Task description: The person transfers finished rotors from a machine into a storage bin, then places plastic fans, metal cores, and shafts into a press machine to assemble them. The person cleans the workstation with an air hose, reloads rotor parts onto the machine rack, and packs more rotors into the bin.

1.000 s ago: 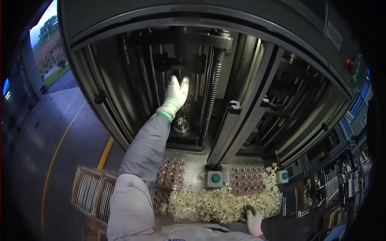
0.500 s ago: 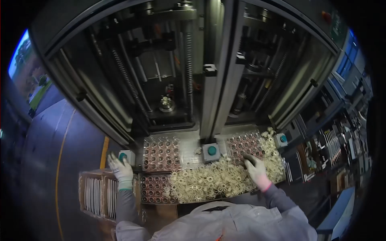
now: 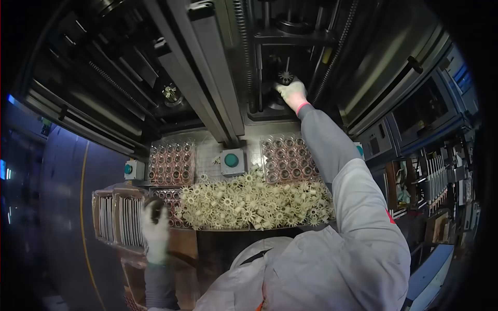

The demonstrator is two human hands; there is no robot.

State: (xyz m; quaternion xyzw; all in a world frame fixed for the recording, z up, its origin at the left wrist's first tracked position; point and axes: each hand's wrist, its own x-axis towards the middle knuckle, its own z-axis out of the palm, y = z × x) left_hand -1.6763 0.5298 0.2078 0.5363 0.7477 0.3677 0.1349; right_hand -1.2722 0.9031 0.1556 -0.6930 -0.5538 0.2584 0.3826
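Note:
Over the left edge of the lower tray is my gloved left hand (image 3: pixel 155 230), blurred, with its fingers around a dark round part (image 3: pixel 154 208). My gloved right hand (image 3: pixel 293 93) reaches into the right press bay. Its fingers are closed at the fixture there, just below a toothed wheel (image 3: pixel 285 77) at the foot of a thin rod; what they grip is hidden. Pale plastic star-shaped wheels (image 3: pixel 254 202) lie heaped in front of me. Clear trays of dark round parts stand at the upper left (image 3: pixel 172 163), upper right (image 3: pixel 288 158) and lower left (image 3: pixel 174 196).
Between the bays a thick metal post (image 3: pixel 207 78) comes down near a green button box (image 3: pixel 232 161). Another button box (image 3: pixel 134 170) stands at the left. A pale wheel (image 3: pixel 170 93) sits on the left bay's fixture. Cartons with white dividers (image 3: pixel 122 217) are at lower left.
My right hand has gone from the right tray up into the right press bay. My left hand has left the left button box, come down by the lower tray and taken a dark round part.

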